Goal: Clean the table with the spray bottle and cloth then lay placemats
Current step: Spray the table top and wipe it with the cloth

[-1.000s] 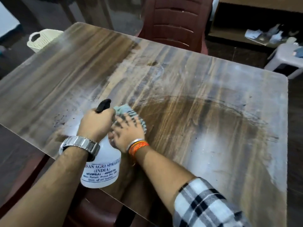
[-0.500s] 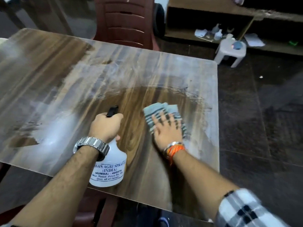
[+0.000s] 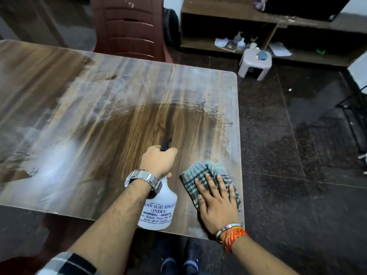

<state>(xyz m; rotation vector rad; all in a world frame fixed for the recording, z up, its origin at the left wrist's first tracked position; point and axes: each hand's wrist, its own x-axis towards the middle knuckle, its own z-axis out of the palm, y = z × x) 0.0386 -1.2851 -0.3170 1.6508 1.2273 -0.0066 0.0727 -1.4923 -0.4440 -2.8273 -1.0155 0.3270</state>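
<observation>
My left hand (image 3: 158,161) grips the neck of a white spray bottle (image 3: 158,211) with a black nozzle, held over the near edge of the wooden table (image 3: 79,100). To its right, my right hand (image 3: 216,203) lies flat, fingers spread, pressing a green checked cloth (image 3: 200,171) onto the table's near right corner. The wood around the cloth looks dark and wiped; a pale hazy film covers the far and left parts. No placemats are in view.
A maroon plastic chair (image 3: 129,30) stands at the table's far side. A small white stool (image 3: 255,63) and a low dark shelf unit (image 3: 278,28) with papers and bottles sit beyond on the dark tiled floor. My feet show under the near edge.
My right hand has swept the cloth rightward and toward me, from beside the bottle to the near right corner. The view has swung right; my left hand kept hold of the bottle.
</observation>
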